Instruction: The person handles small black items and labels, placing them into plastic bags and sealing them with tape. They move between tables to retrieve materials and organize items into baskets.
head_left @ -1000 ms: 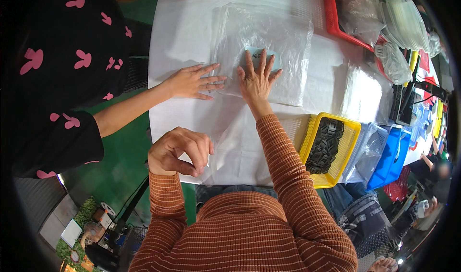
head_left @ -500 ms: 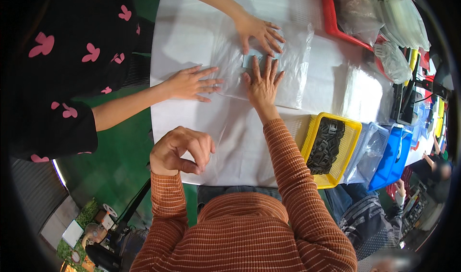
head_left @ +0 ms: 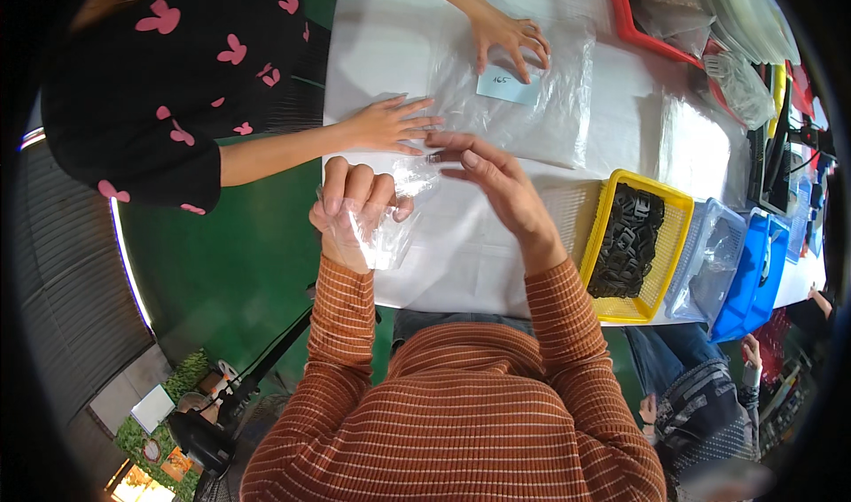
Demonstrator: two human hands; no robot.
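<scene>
Raised over the table's near left edge, my left hand [head_left: 362, 205] has its fingers curled around a small clear plastic bag [head_left: 386, 241]. The bag's shiny film spreads out to the right of the fist. My right hand [head_left: 501, 187] hovers beside the bag's far end, fingers stretched out and apart. Whether its fingertips touch the film I cannot tell. Beyond them, a large clear plastic sheet or bag [head_left: 563, 116] lies flat with a pale blue paper slip [head_left: 507, 87] on it. A co-worker's hand [head_left: 510, 37] rests at the slip; their other hand [head_left: 390, 123] lies spread near mine.
On the right, a yellow basket [head_left: 681, 214] holds several black plastic parts [head_left: 628, 241]. Beside it are a clear bin [head_left: 709, 263] and a blue bin [head_left: 753, 280]. A red tray [head_left: 651, 41] with plastic bags sits far right. The co-worker stands at the left.
My right hand has left the blue slip and come back toward my left hand. The clear bag now shows in my left hand. The co-worker's far hand stays at the slip.
</scene>
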